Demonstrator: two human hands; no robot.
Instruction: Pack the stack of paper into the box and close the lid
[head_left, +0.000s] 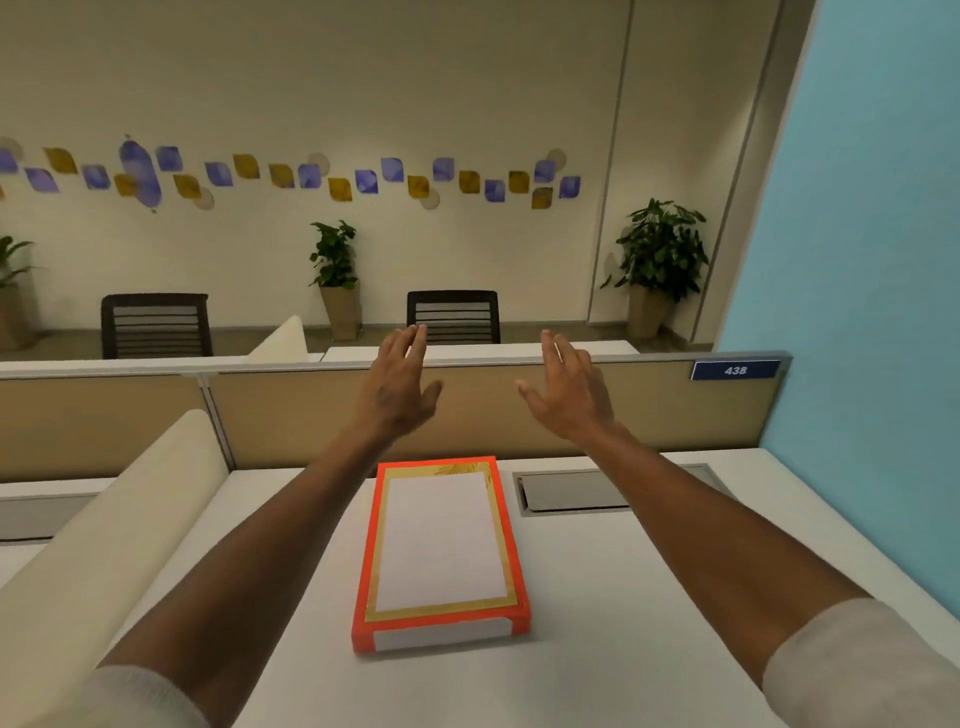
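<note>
An orange box (366, 561) with a gold inner border and a white panel on top lies flat in the middle of the white desk (597, 623); its lid looks down. No loose stack of paper shows. My left hand (397, 387) is raised above and beyond the box's far end, fingers apart, holding nothing. My right hand (569, 392) is held up at the same height to the right, also spread and holding nothing. Both hands are well clear of the box.
A grey cable tray (571, 492) is set into the desk right of the box. A tan partition (291, 415) closes the desk's far side, a cream curved divider (119, 530) the left, a blue wall (857, 312) the right. Chairs and potted plants stand beyond.
</note>
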